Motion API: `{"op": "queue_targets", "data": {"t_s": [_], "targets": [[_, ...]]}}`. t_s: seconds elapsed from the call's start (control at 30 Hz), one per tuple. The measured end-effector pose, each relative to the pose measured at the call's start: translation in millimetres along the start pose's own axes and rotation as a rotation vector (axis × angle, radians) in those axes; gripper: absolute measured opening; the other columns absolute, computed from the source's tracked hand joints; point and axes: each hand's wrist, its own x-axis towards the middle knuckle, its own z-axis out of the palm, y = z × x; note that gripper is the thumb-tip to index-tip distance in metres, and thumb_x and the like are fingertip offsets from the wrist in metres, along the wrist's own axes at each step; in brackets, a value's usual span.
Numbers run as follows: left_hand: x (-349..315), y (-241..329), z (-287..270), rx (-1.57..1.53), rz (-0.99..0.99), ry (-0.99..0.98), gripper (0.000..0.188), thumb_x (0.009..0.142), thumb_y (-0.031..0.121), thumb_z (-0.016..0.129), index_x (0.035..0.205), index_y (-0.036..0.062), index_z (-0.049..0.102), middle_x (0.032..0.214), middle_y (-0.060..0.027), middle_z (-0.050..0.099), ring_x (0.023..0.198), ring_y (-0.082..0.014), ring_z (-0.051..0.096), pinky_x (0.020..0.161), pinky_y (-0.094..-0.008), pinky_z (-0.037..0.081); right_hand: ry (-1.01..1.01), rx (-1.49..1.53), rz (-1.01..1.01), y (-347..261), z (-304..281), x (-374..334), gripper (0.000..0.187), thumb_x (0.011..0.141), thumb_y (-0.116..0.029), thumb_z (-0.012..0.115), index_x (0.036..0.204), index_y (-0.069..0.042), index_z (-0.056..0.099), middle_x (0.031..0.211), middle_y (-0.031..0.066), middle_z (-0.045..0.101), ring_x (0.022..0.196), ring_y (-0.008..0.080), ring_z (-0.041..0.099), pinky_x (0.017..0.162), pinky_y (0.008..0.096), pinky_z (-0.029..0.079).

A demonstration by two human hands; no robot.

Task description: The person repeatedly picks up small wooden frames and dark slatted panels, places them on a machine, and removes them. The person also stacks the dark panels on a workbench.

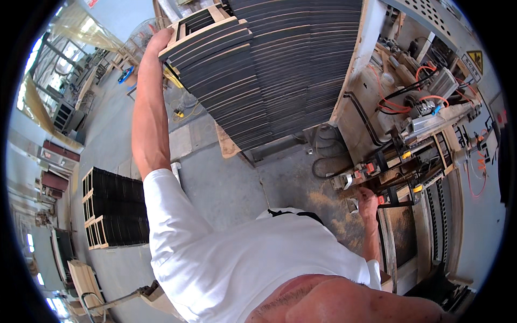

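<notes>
My left arm reaches far out to the top of a tall stack of dark-edged frames. There my left hand is closed on the end of the topmost wooden frame, which has pale wood bars and openings. Its fingertips are partly hidden at the frame's edge. Low on the right, my right hand is at the front of a machine with clamps, close beside a red and black clamp part. Its fingers are curled together; what they hold, if anything, cannot be made out.
A second, lower stack of dark frames stands on the grey floor at left. Hoses and cables lie under the machine, with sawdust nearby. A pale upright panel borders the tall stack. Wooden boards lie at lower left.
</notes>
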Motion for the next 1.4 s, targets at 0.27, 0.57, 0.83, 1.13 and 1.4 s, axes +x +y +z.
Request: {"op": "queue_targets", "data": {"t_s": [0.27, 0.57, 0.83, 1.13, 1.4], "targets": [[-135.1, 60.3, 55.5, -0.38, 0.079, 0.036, 0.054, 0.094, 0.045, 0.043, 0.125, 0.0015, 0.054, 0.113, -0.0151, 0.062, 0.099, -0.0228, 0.06, 0.087, -0.0381, 0.045, 0.146, -0.164, 0.098, 73.6, 1.4, -53.7, 0.025, 0.076, -0.013, 0.066, 0.101, -0.007, 0.067, 0.082, 0.0152, 0.066, 0.075, 0.0297, 0.064, 0.067, 0.0382, 0.049], [-150.2, -300.8, 100.2, -0.306, -0.055, 0.218, 0.034, 0.095, 0.029, 0.044, 0.114, 0.0013, 0.048, 0.109, -0.0193, 0.054, 0.097, -0.036, 0.056, 0.086, -0.0444, 0.045, 0.632, -0.227, 0.272, 80.5, -152.9, -181.9, 0.025, 0.082, -0.015, 0.062, 0.104, -0.005, 0.063, 0.101, 0.0162, 0.064, 0.095, 0.0368, 0.059, 0.08, 0.0433, 0.049], [-468.3, -456.0, 358.7, 0.778, 1.175, -1.221, 0.03, 0.089, 0.03, 0.054, 0.072, 0.0059, 0.058, 0.069, -0.0164, 0.057, 0.07, -0.0321, 0.057, 0.063, -0.0439, 0.043, 0.861, -0.809, 0.801, 121.8, -230.8, -381.8, 0.031, 0.074, -0.021, 0.068, 0.102, -0.007, 0.063, 0.109, 0.0112, 0.061, 0.102, 0.0338, 0.056, 0.086, 0.0425, 0.046], [-544.8, -177.1, 569.9, -0.117, -0.186, -1.399, 0.02, 0.095, 0.021, 0.056, 0.101, 0.0026, 0.061, 0.083, 0.0003, 0.058, 0.066, -0.0054, 0.052, 0.052, -0.0193, 0.04, 0.783, -0.463, 1.196, 86.9, -171.3, -467.1, 0.029, 0.078, -0.021, 0.069, 0.104, -0.013, 0.059, 0.095, 0.0096, 0.066, 0.092, 0.0328, 0.06, 0.076, 0.0446, 0.048], [-544.8, 25.3, 700.1, -0.405, -0.014, -1.306, 0.034, 0.095, 0.026, 0.056, 0.116, -0.0019, 0.056, 0.103, -0.0101, 0.064, 0.087, -0.0159, 0.064, 0.073, -0.0279, 0.053, 1.015, -0.52, 1.157, 62.8, -195.3, -441.3, 0.026, 0.083, -0.009, 0.063, 0.109, -0.011, 0.063, 0.083, 0.0104, 0.061, 0.087, 0.0306, 0.056, 0.079, 0.0417, 0.045]]}}
